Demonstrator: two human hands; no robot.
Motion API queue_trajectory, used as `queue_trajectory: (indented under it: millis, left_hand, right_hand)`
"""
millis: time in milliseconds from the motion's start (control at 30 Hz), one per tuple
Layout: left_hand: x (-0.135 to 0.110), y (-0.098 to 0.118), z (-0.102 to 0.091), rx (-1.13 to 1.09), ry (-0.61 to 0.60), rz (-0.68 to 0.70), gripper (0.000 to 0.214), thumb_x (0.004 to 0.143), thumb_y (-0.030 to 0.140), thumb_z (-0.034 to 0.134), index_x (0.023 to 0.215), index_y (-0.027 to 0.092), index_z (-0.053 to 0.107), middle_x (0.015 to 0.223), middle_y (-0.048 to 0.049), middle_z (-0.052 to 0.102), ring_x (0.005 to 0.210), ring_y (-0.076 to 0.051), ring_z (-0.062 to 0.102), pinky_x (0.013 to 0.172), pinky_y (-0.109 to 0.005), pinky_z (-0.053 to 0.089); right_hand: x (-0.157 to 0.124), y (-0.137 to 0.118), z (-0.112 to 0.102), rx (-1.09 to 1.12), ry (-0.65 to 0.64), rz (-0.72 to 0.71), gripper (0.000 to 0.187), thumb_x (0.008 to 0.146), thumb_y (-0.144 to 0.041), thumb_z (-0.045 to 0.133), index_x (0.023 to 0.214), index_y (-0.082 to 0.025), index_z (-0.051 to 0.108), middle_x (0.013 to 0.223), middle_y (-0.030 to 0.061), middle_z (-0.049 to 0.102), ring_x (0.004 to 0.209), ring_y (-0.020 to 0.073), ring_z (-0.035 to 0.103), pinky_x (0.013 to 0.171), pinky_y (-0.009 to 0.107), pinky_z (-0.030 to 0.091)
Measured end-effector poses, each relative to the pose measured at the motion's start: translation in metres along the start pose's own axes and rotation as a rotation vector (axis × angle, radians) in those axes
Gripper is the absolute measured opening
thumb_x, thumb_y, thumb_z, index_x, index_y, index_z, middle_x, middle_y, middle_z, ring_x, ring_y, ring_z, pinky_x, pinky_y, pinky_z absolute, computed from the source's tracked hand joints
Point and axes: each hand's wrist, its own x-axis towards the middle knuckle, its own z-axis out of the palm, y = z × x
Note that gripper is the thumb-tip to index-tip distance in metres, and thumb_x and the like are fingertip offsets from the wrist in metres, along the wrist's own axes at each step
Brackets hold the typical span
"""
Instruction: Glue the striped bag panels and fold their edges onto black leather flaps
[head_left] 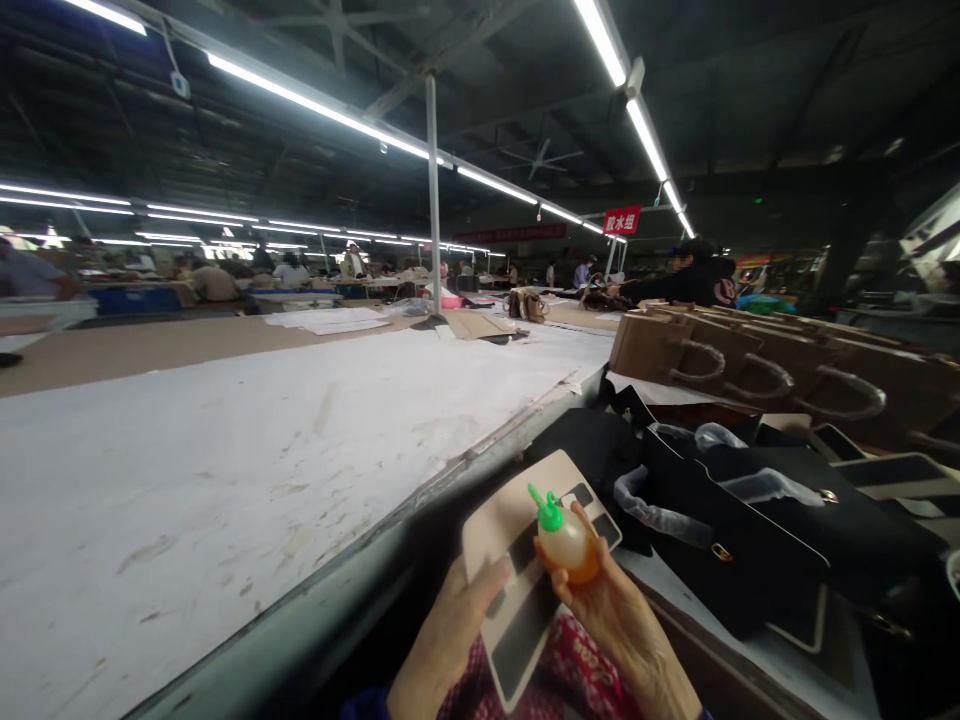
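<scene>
My right hand (609,600) is closed around a glue bottle (564,543), a soft see-through squeeze bottle with a green nozzle and amber liquid inside. The nozzle points up and to the left. A flat beige panel with dark grey patches (517,640) lies tilted above my lap. My left hand (459,610) grips its left edge, thumb on top and the other fingers hidden beneath. Part of the panel is covered by the bottle and my right hand.
Black bags with plastic-wrapped handles (735,530) are piled to my right. Behind them stand several brown bags (780,360) in a row. A long white-covered table (247,460) stretches along my left. A person in black (682,280) works beyond the brown bags.
</scene>
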Motion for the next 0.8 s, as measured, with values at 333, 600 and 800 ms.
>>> queue_trajectory:
  millis: [333,600,800]
  left_hand:
    - [0.004,-0.001,-0.006,0.001,-0.028,0.032,0.052,0.078,0.046,0.081,0.116,0.013,0.067,0.114,-0.0128,0.075,0.111,-0.031,0.067,0.094,-0.036,0.052]
    - [0.007,0.004,-0.007,-0.117,-0.017,-0.003,0.049,0.068,0.044,0.087,0.101,0.013,0.069,0.09,-0.0084,0.078,0.087,-0.028,0.073,0.076,-0.032,0.053]
    - [-0.007,0.016,0.003,-0.263,-0.057,-0.015,0.043,0.066,0.036,0.088,0.096,0.013,0.068,0.087,-0.009,0.078,0.084,-0.028,0.073,0.073,-0.032,0.054]
  right_hand:
    - [-0.001,-0.006,0.007,0.0,0.085,0.029,0.044,0.071,-0.028,0.09,0.109,-0.017,0.072,0.114,0.0103,0.071,0.104,0.0282,0.069,0.074,0.029,0.06]
    - [0.002,-0.009,0.006,-0.063,0.065,-0.058,0.046,0.067,-0.029,0.092,0.108,-0.02,0.074,0.119,0.0095,0.071,0.106,0.026,0.068,0.089,0.032,0.058]
    - [0.007,-0.046,0.046,-0.122,0.049,-0.191,0.054,0.065,-0.036,0.093,0.112,-0.019,0.072,0.123,0.0113,0.068,0.107,0.0253,0.068,0.088,0.031,0.059]
